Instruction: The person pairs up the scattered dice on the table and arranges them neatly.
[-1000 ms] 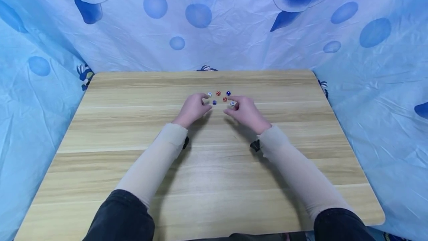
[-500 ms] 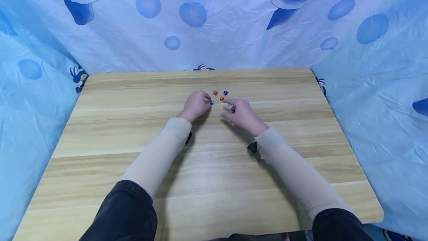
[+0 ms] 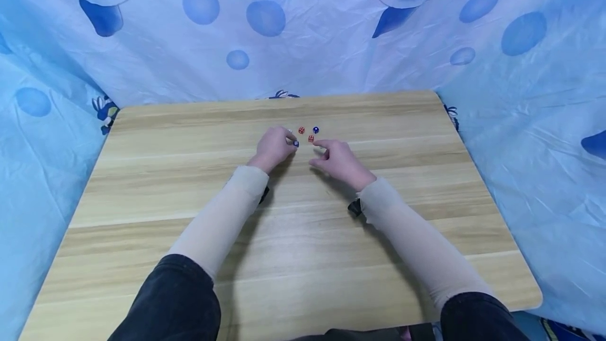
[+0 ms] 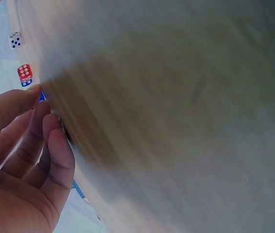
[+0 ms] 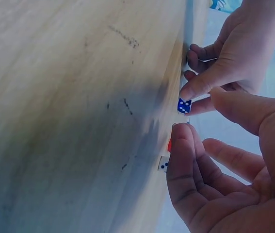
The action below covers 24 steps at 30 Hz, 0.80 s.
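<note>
the left hand (image 3: 273, 146) pinches a blue die (image 3: 295, 143) between thumb and fingers, at the left front of a small cluster of dice; whether that die touches the tabletop (image 3: 303, 257) cannot be told. the right hand (image 3: 342, 163) is across from it, holding nothing, its thumb and fingers apart and loosely bent. its index fingertip is just beside the front red die (image 3: 311, 139) (contact there is too small to judge). another red die (image 3: 301, 130) lies farther back, and a second blue die (image 3: 315, 130) lies to its right, near both red ones. a white die (image 4: 15, 40) is near the right hand, which partly hides it in the head view, and another white die (image 3: 290, 131) shows only as a sliver behind the left hand. light sleeves (image 3: 220, 214) cover the forearms, and a blue printed cloth (image 3: 331, 67) hangs behind the tabletop.
</note>
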Each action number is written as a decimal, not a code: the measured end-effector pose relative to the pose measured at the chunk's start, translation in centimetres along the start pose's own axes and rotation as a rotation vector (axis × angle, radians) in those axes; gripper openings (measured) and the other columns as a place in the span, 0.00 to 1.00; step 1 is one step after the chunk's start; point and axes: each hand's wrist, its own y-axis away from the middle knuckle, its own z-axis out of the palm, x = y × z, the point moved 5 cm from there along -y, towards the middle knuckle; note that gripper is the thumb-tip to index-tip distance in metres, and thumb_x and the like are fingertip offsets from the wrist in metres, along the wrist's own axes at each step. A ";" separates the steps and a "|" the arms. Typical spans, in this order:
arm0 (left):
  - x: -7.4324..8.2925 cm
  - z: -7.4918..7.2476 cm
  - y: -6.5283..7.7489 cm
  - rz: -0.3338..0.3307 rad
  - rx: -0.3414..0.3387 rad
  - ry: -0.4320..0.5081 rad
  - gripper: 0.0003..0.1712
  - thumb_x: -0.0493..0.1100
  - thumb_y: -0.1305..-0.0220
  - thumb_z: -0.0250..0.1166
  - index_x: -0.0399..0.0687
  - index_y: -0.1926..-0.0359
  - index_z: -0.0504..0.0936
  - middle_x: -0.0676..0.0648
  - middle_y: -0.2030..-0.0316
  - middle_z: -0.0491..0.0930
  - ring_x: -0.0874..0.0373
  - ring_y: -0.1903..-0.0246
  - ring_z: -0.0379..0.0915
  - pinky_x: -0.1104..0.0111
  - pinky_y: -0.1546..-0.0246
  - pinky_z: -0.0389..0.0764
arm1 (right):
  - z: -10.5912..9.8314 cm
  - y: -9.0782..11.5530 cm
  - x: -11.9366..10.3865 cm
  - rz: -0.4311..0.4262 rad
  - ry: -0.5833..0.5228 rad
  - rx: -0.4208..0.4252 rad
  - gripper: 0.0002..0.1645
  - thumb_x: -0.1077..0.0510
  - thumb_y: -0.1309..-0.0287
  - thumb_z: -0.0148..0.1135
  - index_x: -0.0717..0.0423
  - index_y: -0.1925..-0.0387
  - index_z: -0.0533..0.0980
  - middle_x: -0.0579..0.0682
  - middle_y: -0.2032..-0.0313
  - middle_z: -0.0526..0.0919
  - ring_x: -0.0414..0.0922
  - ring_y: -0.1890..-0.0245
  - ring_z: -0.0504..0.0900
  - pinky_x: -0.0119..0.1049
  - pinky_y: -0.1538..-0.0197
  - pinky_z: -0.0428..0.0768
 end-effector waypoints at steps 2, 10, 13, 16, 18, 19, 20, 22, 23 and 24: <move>-0.2 0.0 0.2 0.003 -0.001 0.000 0.11 0.42 0.38 0.74 0.48 0.55 0.90 0.44 0.44 0.82 0.48 0.44 0.75 0.55 0.43 0.75 | 0.3 -0.2 -0.1 -0.004 0.004 -0.009 0.38 0.55 0.37 0.72 0.61 0.30 0.69 0.52 0.74 0.82 0.46 0.80 0.80 0.37 0.75 0.80; -0.5 -0.1 1.2 0.034 -0.023 0.028 0.08 0.41 0.40 0.76 0.49 0.59 0.91 0.47 0.52 0.85 0.52 0.56 0.78 0.59 0.51 0.77 | 0.8 -0.5 -0.5 -0.018 0.009 -0.022 0.36 0.56 0.37 0.72 0.61 0.31 0.71 0.52 0.75 0.82 0.47 0.81 0.80 0.38 0.76 0.79; -0.2 0.0 2.0 0.058 -0.036 0.028 0.07 0.40 0.40 0.76 0.48 0.60 0.91 0.48 0.55 0.86 0.54 0.58 0.78 0.61 0.53 0.78 | 1.1 -0.5 -0.4 -0.002 0.020 -0.040 0.35 0.56 0.37 0.72 0.61 0.32 0.72 0.52 0.75 0.82 0.47 0.80 0.81 0.38 0.75 0.79; 0.3 0.4 3.0 0.075 -0.051 0.028 0.07 0.39 0.40 0.76 0.47 0.60 0.91 0.48 0.57 0.87 0.54 0.57 0.79 0.61 0.52 0.78 | 1.3 -0.5 -0.3 -0.002 0.054 -0.050 0.33 0.55 0.37 0.72 0.61 0.33 0.73 0.51 0.73 0.82 0.45 0.76 0.81 0.38 0.72 0.79; 0.7 0.6 3.7 0.078 -0.063 0.018 0.07 0.39 0.41 0.76 0.48 0.60 0.91 0.48 0.58 0.87 0.54 0.56 0.80 0.62 0.51 0.79 | 1.4 -0.5 -0.3 -0.016 0.078 -0.050 0.33 0.55 0.38 0.73 0.61 0.34 0.75 0.51 0.72 0.82 0.45 0.74 0.80 0.37 0.69 0.79; 0.9 0.7 4.0 0.081 -0.068 0.017 0.07 0.38 0.40 0.76 0.47 0.60 0.91 0.48 0.58 0.87 0.54 0.56 0.81 0.62 0.52 0.79 | 1.5 -0.5 -0.3 -0.029 0.089 -0.048 0.32 0.55 0.38 0.73 0.61 0.35 0.75 0.51 0.71 0.82 0.45 0.72 0.80 0.38 0.68 0.80; 1.1 0.9 4.3 0.078 -0.077 0.016 0.07 0.38 0.40 0.75 0.47 0.60 0.91 0.48 0.58 0.88 0.54 0.56 0.81 0.62 0.52 0.80 | 1.6 -0.5 -0.2 -0.042 0.099 -0.047 0.32 0.55 0.39 0.73 0.61 0.36 0.76 0.50 0.69 0.82 0.44 0.70 0.80 0.38 0.66 0.79; 1.4 1.1 5.0 0.071 -0.088 0.003 0.06 0.39 0.39 0.75 0.47 0.60 0.92 0.48 0.59 0.88 0.56 0.56 0.82 0.63 0.52 0.80 | 1.8 -0.4 -0.3 -0.068 0.115 -0.049 0.31 0.56 0.40 0.74 0.61 0.37 0.77 0.49 0.67 0.83 0.44 0.69 0.80 0.37 0.63 0.80; 1.6 1.2 5.3 0.073 -0.091 0.003 0.06 0.39 0.39 0.75 0.47 0.60 0.92 0.48 0.59 0.88 0.56 0.57 0.82 0.63 0.52 0.80 | 1.9 -0.4 -0.3 -0.076 0.120 -0.053 0.30 0.56 0.40 0.74 0.61 0.38 0.78 0.49 0.67 0.84 0.43 0.68 0.80 0.37 0.62 0.80; 1.7 1.3 5.5 0.071 -0.093 0.003 0.06 0.39 0.39 0.74 0.47 0.60 0.92 0.48 0.59 0.88 0.56 0.57 0.83 0.63 0.52 0.80 | 2.1 -0.3 -0.4 -0.085 0.127 -0.057 0.29 0.56 0.40 0.74 0.61 0.40 0.79 0.49 0.67 0.84 0.43 0.68 0.80 0.38 0.62 0.80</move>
